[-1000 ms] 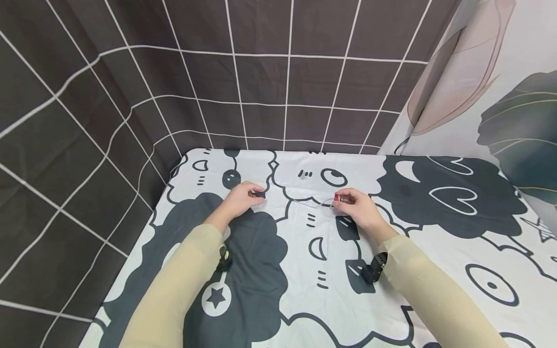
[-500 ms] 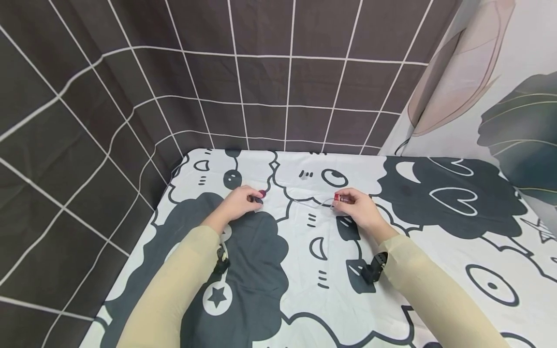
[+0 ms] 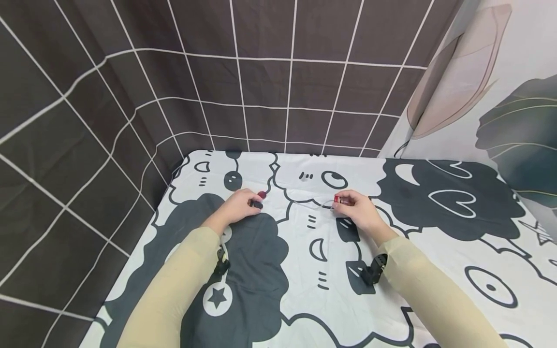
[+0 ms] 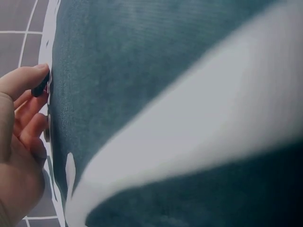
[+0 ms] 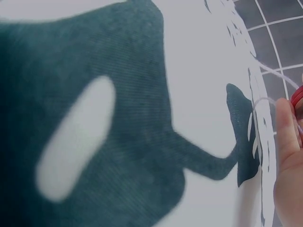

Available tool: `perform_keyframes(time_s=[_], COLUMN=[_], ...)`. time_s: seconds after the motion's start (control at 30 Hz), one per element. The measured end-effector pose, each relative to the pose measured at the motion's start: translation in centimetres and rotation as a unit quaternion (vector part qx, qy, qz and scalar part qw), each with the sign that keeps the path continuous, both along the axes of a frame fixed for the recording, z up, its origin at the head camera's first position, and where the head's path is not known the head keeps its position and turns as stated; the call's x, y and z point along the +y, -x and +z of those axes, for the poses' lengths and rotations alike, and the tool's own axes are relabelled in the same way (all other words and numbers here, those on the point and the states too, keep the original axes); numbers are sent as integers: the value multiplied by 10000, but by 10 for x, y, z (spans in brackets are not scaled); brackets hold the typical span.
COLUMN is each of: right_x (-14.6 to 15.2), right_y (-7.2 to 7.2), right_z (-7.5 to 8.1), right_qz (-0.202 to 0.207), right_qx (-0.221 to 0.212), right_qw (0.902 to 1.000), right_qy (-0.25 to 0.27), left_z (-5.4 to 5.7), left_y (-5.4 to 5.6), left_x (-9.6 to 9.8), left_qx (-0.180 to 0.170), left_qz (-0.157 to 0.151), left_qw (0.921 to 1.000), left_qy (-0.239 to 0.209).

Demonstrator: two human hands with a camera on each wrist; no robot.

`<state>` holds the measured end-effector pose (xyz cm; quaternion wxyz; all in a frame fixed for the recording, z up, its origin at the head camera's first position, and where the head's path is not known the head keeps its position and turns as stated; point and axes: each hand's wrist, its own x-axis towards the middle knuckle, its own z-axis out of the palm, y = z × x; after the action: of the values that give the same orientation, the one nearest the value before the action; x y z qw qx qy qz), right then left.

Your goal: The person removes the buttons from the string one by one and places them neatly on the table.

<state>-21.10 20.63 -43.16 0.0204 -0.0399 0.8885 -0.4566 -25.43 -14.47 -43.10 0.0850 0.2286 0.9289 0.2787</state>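
At centre left in the head view, my left hand (image 3: 237, 208) pinches a small dark piece (image 3: 257, 205) between thumb and fingers. A dark red, round, bead-like piece (image 3: 261, 194) sits at its fingertips. In the left wrist view the dark piece (image 4: 40, 86) shows under the thumb, and the other fingers are curled. To the right, my right hand (image 3: 361, 210) holds a small red piece (image 3: 337, 198) between thumb and forefinger. A thin whitish cord (image 3: 324, 204) runs left from it over the cloth. The right wrist view shows this cord (image 5: 279, 74) looping by the red piece (image 5: 297, 97).
Black-and-white cartoon cloth (image 3: 300, 270) covers the surface under both hands. A dark curtain with white grid lines (image 3: 261, 82) hangs behind and at the left. At right hangs a pale leaf-patterned curtain (image 3: 470, 96), a thin black cord (image 3: 402, 145) at its foot.
My left hand has shifted slightly down and left. The dark red round piece has come into view at its fingertips, and the dark piece now sits lower. My right hand stays in place.
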Motion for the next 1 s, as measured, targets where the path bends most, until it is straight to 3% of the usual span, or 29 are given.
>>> perform_keyframes(time_s=[0.43,1.0], right_x=[-2,0], right_y=[1,5], right_z=[-4,-8], right_qz=[18,265], right_qx=[10,-37], right_qw=[10000,9996], right_qy=[41,-20], left_z=[-1,-1], left_y=[3,2], left_x=[0,1], left_qx=[193,138], left_qz=[-138,-80], left_qw=[9991,9993], left_qy=[363,328])
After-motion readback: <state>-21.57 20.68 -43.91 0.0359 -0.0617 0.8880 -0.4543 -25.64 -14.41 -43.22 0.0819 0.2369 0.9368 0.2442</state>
